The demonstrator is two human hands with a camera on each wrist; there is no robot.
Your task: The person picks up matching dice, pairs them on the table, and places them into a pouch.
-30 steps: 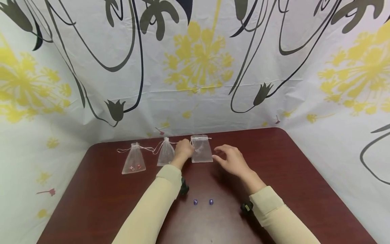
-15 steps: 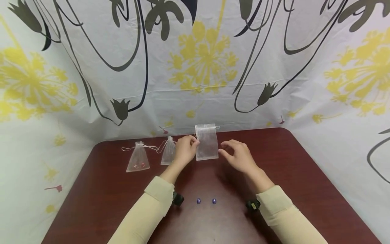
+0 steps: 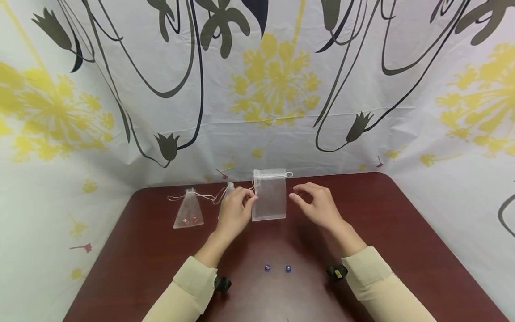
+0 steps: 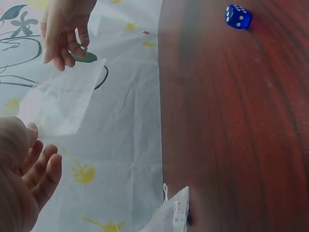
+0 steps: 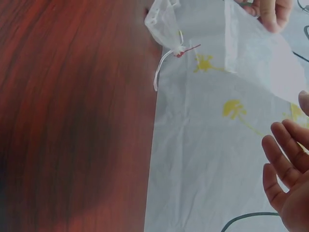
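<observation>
My left hand (image 3: 235, 209) pinches the left side of a sheer white drawstring bag (image 3: 270, 201), held up over the far part of the table. The bag looks flat, and a drawstring loop sticks out at its upper right. Just right of the bag is my right hand (image 3: 319, 206), fingers loosely curved and holding nothing. In the right wrist view the fingers (image 5: 277, 153) are spread beside the bag (image 5: 263, 53), which the left hand (image 5: 273, 13) grips. Two blue dice lie nearer the front, a left die (image 3: 267, 268) and a right die (image 3: 288, 269).
At the back left, a closed drawstring bag (image 3: 189, 212) holds small red and white pieces. Another closed bag (image 3: 230, 187) is partly hidden behind my left hand; white dice (image 4: 179, 212) show inside it in the left wrist view. A patterned cloth (image 3: 277, 147) hangs behind the table (image 3: 153, 268).
The left hand has lifted the flat bag off the table, then brought it slightly lower and nearer. My right hand stays beside it, fingers still loose. The dice have not moved.
</observation>
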